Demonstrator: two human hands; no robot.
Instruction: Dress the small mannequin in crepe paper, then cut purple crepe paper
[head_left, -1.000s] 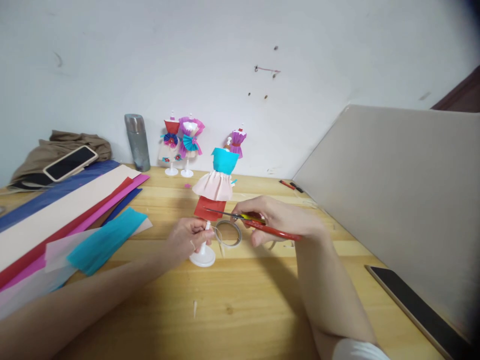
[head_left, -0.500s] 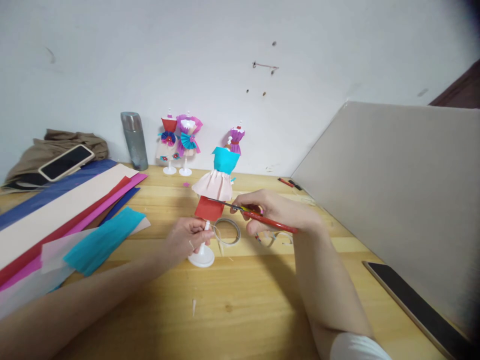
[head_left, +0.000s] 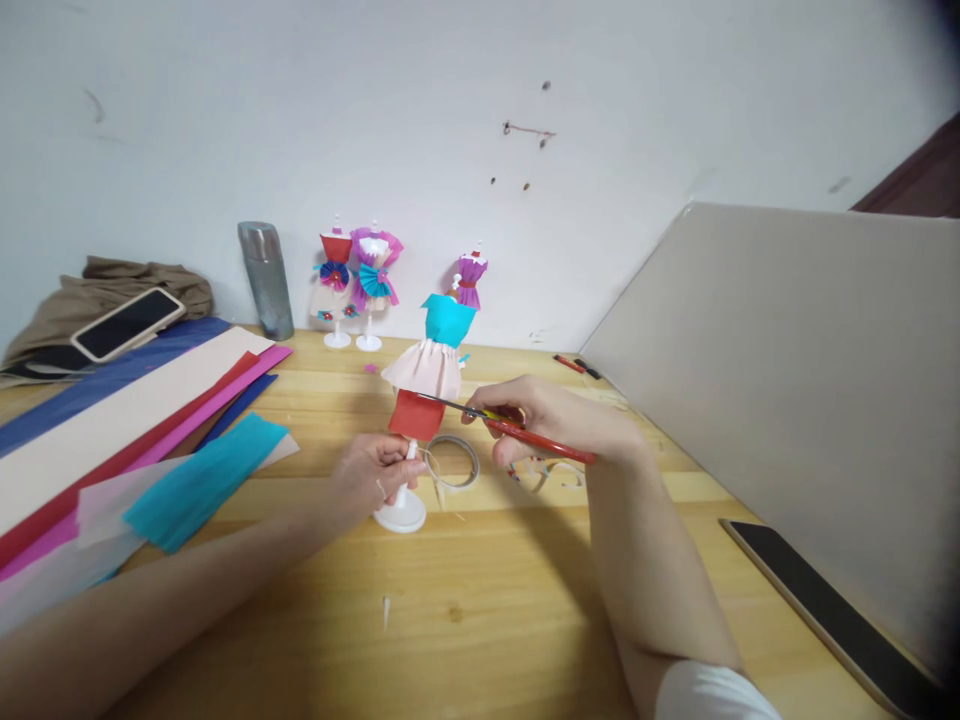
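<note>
A small dress form on a white stand leans slightly to the right in the middle of the table. It wears a turquoise paper top, a gathered pale pink skirt and a red paper piece below. My left hand is closed round the stand's post, just under the red paper. In my right hand are red-handled scissors, their blades pointing left along the lower edge of the pink skirt, over the top of the red paper. Whether the blades touch the paper is hard to see.
Behind the stand lies a roll of tape. Paper sheets, a phone and a flask are to the left. Several dressed forms stand by the wall; a dark tablet-like device lies right, beside a board.
The view has shifted very slightly. Both hands, the scissors and the dress form keep nearly the same places relative to each other.
</note>
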